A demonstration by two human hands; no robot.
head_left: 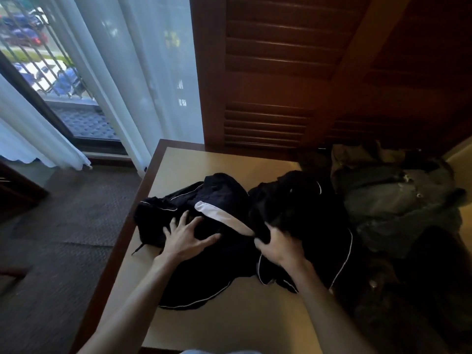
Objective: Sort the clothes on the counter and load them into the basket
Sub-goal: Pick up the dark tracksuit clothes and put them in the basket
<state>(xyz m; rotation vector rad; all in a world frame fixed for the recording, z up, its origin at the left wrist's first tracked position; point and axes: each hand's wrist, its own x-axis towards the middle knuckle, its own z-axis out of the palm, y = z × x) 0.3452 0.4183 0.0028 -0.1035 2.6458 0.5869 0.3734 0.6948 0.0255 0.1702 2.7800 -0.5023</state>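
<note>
Spreading across the tan counter, a black garment with white piping lies beside a grey clothes pile. The left hand presses it flat, fingers wide; the right hand bunches its fabric in closed fingers.

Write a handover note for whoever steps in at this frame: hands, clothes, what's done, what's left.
Left hand: open, fingers spread flat on the black clothes.
Right hand: shut, bunching a fold of the same black fabric.
The black clothes lie mid-counter; a grey and olive pile sits at the right.
No basket in view.
Done: nothing visibly loaded.
Left: sort both piles, find the basket, load it.
</note>
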